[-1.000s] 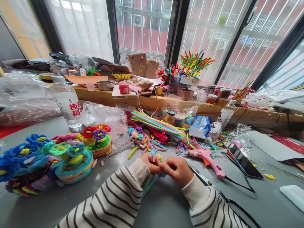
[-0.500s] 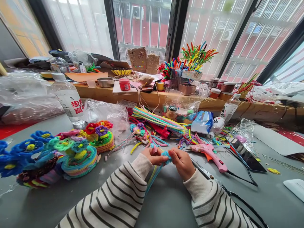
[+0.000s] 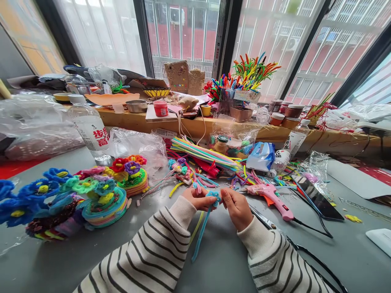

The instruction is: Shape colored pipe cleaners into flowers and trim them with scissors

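Observation:
My left hand (image 3: 197, 199) and my right hand (image 3: 236, 207) meet over the grey table (image 3: 91, 256), both pinched on a light blue pipe cleaner (image 3: 204, 226). Its top is bent into a small loop between my fingertips, and its tail hangs down toward me beside a yellow pipe cleaner (image 3: 196, 226). A small pink piece (image 3: 196, 188) sticks up above my left hand. Both sleeves are white with dark stripes.
Finished pipe-cleaner flower coasters (image 3: 104, 199) pile at the left. A pink glue gun (image 3: 270, 195) and scissors (image 3: 261, 219) lie right of my hands, a phone (image 3: 316, 197) beyond. A bundle of pipe cleaners (image 3: 204, 154), water bottle (image 3: 90, 130) and plastic bags sit behind.
My hands have drawn slightly closer to me and the blue pipe cleaner's tail now hangs lower and straighter; the blue loop at its top has grown between my fingertips.

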`<state>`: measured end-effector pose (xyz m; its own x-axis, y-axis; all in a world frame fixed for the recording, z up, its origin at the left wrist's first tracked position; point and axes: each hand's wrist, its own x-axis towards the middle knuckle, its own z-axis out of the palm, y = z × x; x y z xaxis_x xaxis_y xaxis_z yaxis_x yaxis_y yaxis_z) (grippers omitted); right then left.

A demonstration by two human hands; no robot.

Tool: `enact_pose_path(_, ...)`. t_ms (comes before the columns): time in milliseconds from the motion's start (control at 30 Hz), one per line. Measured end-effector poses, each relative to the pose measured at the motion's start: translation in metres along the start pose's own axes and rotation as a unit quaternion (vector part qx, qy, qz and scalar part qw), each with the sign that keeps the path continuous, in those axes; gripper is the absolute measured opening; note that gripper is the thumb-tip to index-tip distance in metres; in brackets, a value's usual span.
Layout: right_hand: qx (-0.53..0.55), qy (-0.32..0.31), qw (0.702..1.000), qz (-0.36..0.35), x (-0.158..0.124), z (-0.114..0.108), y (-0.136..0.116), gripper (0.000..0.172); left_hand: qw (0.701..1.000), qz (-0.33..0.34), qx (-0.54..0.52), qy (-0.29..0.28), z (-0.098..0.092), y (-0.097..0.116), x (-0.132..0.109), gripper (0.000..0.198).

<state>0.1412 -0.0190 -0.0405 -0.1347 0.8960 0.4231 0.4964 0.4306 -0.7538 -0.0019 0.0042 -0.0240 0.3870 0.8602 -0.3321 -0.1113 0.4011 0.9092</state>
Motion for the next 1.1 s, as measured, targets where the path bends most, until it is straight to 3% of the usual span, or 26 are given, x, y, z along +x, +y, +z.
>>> enact_pose_path(200,-0.066,0.003,0.997,0.03,0.001,0.0,0.007,0.039,0.995,0.05,-0.061,0.064,-0.005,0.013,-0.004,0.024)
enact_pose_path(367,-0.135,-0.001,0.989,0.056,-0.001,0.001,0.013,0.025,0.983,0.052,-0.129,0.119,-0.015,0.02,-0.001,0.023)
enact_pose_path(500,-0.179,0.013,0.981,0.078,-0.005,-0.003,0.018,0.013,0.978,0.052,-0.152,0.132,-0.018,0.019,0.002,0.025)
enact_pose_path(667,-0.256,0.032,0.963,0.077,-0.012,-0.019,0.024,0.012,0.979,0.044,-0.146,0.133,-0.018,0.017,0.006,0.027)
enact_pose_path(933,-0.351,-0.034,0.923,0.151,-0.037,-0.041,0.021,0.015,0.976,0.059,-0.134,0.162,-0.013,0.012,0.01,0.024)
enact_pose_path(1100,-0.427,-0.094,0.882,0.178,-0.026,-0.037,0.005,0.018,0.979,0.063,-0.114,0.157,-0.009,0.01,0.01,0.025)
